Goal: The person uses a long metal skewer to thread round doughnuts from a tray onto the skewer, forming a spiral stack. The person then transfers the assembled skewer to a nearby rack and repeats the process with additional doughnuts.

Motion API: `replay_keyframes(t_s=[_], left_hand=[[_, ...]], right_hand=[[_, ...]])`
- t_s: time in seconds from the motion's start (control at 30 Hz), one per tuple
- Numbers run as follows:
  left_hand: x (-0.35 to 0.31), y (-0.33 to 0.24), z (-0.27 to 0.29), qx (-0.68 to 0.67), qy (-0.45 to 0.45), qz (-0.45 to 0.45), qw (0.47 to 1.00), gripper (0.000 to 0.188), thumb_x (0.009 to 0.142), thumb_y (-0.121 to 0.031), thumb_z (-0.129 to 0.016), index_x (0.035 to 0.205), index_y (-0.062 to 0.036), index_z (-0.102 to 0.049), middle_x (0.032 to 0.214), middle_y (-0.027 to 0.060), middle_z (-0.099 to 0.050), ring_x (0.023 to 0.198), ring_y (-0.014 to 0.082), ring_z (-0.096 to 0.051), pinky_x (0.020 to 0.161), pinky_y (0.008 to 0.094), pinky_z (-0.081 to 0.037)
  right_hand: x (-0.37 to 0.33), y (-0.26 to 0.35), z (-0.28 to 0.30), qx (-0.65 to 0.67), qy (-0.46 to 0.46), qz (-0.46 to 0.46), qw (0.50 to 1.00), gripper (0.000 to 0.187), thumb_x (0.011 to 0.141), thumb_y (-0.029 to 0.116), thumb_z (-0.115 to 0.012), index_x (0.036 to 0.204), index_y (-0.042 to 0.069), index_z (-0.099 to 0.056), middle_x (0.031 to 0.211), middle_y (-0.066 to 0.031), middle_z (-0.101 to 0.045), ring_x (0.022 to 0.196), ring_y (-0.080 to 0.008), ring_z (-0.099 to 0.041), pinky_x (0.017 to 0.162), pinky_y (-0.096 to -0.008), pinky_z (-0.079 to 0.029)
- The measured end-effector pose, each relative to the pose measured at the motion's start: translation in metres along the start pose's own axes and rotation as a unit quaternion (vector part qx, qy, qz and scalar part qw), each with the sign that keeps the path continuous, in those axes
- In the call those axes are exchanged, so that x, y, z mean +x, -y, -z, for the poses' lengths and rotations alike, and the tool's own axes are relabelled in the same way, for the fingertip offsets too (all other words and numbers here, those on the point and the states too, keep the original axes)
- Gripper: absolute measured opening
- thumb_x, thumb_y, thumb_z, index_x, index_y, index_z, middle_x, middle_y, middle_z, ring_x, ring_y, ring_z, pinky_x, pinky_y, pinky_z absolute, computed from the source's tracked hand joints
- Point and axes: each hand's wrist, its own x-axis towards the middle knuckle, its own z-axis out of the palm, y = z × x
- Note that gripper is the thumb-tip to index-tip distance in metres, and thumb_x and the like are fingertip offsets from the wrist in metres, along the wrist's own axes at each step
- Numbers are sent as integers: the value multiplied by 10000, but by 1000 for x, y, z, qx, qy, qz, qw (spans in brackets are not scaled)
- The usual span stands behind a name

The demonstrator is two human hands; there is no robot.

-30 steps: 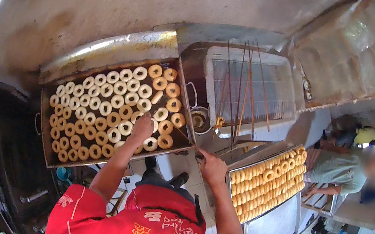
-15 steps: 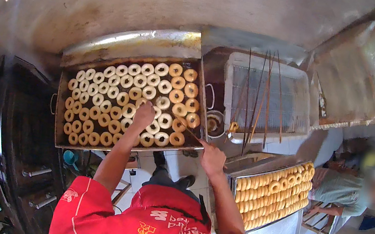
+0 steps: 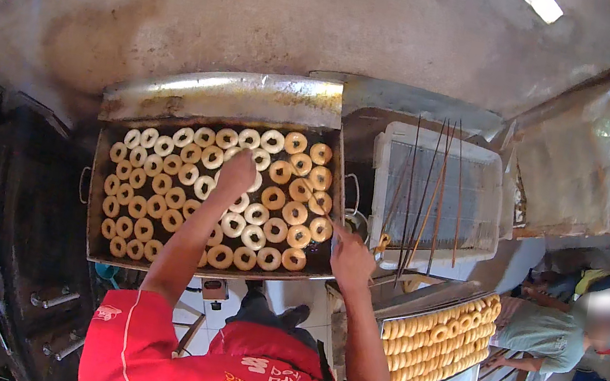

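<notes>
Ring doughnuts (image 3: 238, 204): rows of dough rings floating in the dark oil of a large rectangular frying pan (image 3: 93, 228), left of centre and near the person.
Progress: judging by colour, the rings at the right end, e.g. (image 3: 295, 213), are golden brown, while those at the left end, e.g. (image 3: 127, 203), are pale; the frying appears partly done, with most of the batch left to brown.
Left hand (image 3: 237, 173): arm stretched forward over the middle of the pan, the hand low above the rings near the far rows; fingers curled downward and together; whether they pinch a ring or a tool cannot be told.
Right hand (image 3: 349, 256): held at the pan's near right corner, fingers clamped on a thin stick (image 3: 319, 205) that slants left and far across the browned rings.
White crate (image 3: 478, 219): just right of the pan, with several long skewers (image 3: 434, 188) lying across it.
Finished tray (image 3: 433, 341): near right, lower down, filled with golden doughnuts.
Second person (image 3: 555, 333): far right, seated, apart from the pan.
</notes>
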Motion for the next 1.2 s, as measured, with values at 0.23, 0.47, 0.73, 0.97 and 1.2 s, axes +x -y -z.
replay_keyframes(t_s=[0.23, 0.47, 0.73, 0.97, 1.2], left_hand=[[28, 19, 13, -33, 18, 5, 999, 288, 1026, -160, -511, 1170, 82, -569, 1106, 328, -687, 1036, 490, -679, 896, 574, -552], [-12, 46, 9, -24, 60, 40, 997, 320, 1013, -142, -529, 1248, 71, -570, 1084, 306, -691, 1022, 483, -679, 880, 569, -549], [-100, 61, -16, -18, -23, 13, 999, 368, 991, -131, -543, 1304, 58, -583, 1145, 308, -672, 1014, 490, -670, 900, 565, -549], [-172, 34, -17, -41, -31, 16, 999, 287, 964, -104, -560, 1210, 39, -591, 1125, 291, -680, 1039, 497, -659, 890, 567, -547], [-183, -3, -80, -65, 4, -7, 998, 270, 962, -142, -548, 1147, 38, -627, 980, 292, -704, 998, 484, -674, 892, 560, -541]], right_hand=[[33, 30, -6, 24, -39, 25, 999, 438, 918, 160, -587, 1322, 267, -717, 965, -177, -757, 810, -420, -746, 715, -544, -607], [-3, 35, -11, -17, 18, 43, 999, 396, 932, 160, -628, 1298, 278, -721, 1066, -129, -748, 824, -370, -743, 715, -511, -606], [-46, 24, 0, -5, 21, 92, 996, 458, 899, 164, -663, 1334, 303, -701, 974, -132, -732, 769, -347, -749, 679, -503, -616], [-105, -32, 55, -20, 42, 38, 998, 422, 911, 204, -628, 1312, 299, -715, 933, -154, -748, 772, -363, -746, 659, -528, -601], [-122, -67, 34, -19, 72, 89, 993, 415, 929, 167, -622, 1312, 299, -712, 923, -141, -752, 778, -366, -735, 688, -526, -590]])
